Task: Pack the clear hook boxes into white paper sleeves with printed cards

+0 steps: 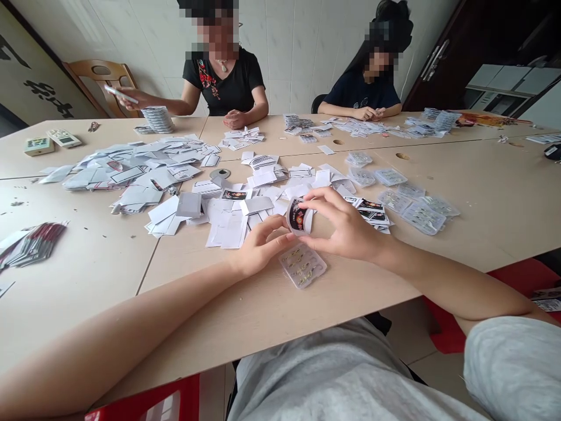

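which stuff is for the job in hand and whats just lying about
Likely the job:
printed label, in the right hand
clear box below
loose white papers
other clear boxes

Likely just lying about:
two pale handheld devices
dark object, right edge

Single head-worn view, facing forward and down. Left hand (266, 244) and right hand (344, 227) near mid-frame, close to lens. Nearer than the hands: forearms (144, 330) and grey shirt (333, 377), seen from above. Table (248, 310) spans from nearer than the hands to well beyond. Past them, farthest: two seated co-workers (223, 85), then wall (289, 47).
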`<action>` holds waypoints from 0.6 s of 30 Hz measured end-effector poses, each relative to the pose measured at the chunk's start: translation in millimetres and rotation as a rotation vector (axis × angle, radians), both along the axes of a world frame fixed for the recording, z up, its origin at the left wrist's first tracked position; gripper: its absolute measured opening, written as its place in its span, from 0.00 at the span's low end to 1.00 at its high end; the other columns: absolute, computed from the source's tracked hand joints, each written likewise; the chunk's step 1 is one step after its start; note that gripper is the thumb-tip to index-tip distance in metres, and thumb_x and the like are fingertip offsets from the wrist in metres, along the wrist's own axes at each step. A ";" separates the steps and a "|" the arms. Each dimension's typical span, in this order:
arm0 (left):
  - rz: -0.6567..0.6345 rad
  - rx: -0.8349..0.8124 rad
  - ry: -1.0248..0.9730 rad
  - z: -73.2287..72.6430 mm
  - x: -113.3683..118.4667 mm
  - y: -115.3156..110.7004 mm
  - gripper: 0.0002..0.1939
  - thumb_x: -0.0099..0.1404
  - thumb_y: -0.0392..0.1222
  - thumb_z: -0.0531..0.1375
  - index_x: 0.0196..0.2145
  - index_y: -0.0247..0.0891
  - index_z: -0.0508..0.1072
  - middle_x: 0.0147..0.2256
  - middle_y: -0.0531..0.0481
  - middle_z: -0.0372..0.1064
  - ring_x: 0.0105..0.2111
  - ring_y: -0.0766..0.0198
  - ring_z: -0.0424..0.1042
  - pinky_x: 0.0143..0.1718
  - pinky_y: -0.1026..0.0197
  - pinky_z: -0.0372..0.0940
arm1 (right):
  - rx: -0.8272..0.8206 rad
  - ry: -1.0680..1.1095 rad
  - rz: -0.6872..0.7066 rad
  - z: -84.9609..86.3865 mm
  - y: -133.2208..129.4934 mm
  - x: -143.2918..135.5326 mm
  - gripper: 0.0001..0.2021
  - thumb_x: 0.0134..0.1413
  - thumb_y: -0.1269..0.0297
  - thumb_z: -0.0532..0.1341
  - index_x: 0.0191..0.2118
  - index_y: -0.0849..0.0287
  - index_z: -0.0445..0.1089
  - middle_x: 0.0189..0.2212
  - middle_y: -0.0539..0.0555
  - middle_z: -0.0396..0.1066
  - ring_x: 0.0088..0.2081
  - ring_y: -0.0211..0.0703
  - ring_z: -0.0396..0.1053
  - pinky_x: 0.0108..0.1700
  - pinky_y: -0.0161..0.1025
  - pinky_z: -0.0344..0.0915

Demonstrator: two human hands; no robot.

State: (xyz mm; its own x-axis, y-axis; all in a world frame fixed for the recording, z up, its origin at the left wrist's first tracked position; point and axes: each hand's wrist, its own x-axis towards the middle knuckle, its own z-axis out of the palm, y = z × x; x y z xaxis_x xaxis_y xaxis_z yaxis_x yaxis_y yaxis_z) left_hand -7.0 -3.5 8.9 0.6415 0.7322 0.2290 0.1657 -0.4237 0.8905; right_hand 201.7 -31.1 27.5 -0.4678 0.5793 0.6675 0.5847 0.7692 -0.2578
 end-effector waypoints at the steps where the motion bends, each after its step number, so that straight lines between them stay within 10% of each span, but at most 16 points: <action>1: -0.014 -0.019 -0.006 0.7 -0.5 -0.4 0.12 0.64 0.49 0.54 0.35 0.38 0.68 0.37 0.49 0.67 0.41 0.59 0.65 0.46 0.57 0.61 | 0.007 -0.006 -0.002 -1.1 0.7 0.3 0.21 0.50 0.60 0.64 0.49 0.61 0.65 0.48 0.63 0.62 0.50 0.50 0.66 0.54 0.46 0.64; 18: 0.129 0.062 0.064 -2.8 1.7 -1.9 0.09 0.63 0.45 0.54 0.29 0.37 0.63 0.29 0.54 0.58 0.33 0.66 0.59 0.38 0.63 0.57 | 0.111 -0.130 -0.223 -5.5 2.3 -0.3 0.14 0.54 0.54 0.61 0.40 0.58 0.74 0.57 0.62 0.59 0.60 0.56 0.54 0.60 0.53 0.52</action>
State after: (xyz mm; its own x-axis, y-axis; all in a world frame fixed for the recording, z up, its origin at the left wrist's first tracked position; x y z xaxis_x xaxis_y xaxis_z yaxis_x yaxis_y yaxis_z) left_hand -5.3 -5.4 6.0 0.5576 0.7951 0.2385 0.2778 -0.4494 0.8490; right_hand 201.5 -28.8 22.0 -0.4229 0.6039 0.6756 0.7650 0.6376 -0.0911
